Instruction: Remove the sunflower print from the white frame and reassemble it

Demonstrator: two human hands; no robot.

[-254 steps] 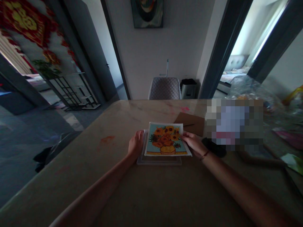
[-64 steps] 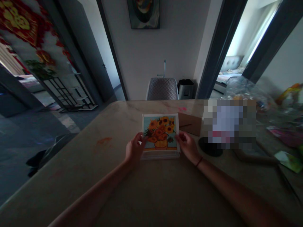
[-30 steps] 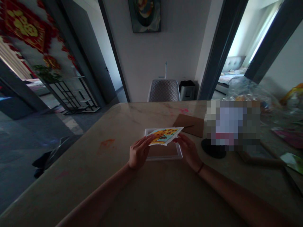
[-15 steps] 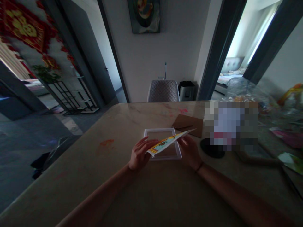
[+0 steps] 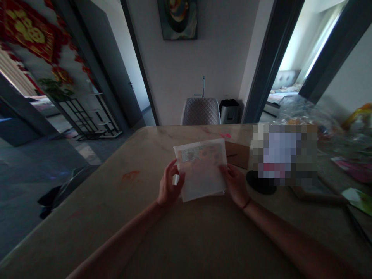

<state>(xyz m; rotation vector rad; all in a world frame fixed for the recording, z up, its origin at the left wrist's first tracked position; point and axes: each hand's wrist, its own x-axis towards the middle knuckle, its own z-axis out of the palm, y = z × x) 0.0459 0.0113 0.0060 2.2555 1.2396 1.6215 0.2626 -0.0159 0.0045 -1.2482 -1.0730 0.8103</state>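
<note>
A pale sheet of paper (image 5: 202, 174) is held up by its two sides, its whitish face toward me with faint print showing through. My left hand (image 5: 170, 188) grips the left edge, thumb in front. My right hand (image 5: 236, 184) is closed on the right edge. Behind and under the paper lies a white picture frame (image 5: 175, 179), almost wholly covered; only bits of its border show. A brown backing board (image 5: 241, 157) rests on the table past my right hand, partly hidden by the paper.
The table (image 5: 130, 224) carries orange and pink stains. To the right are a black round base (image 5: 261, 183) beneath a blurred-out patch, a dark flat tray-like object (image 5: 318, 192) and clear plastic bags (image 5: 308, 112). A quilted chair (image 5: 201, 111) stands at the far edge.
The paper has been turned from a steep slant with its colourful printed face showing, to its pale face toward me. It now hides most of the white frame.
</note>
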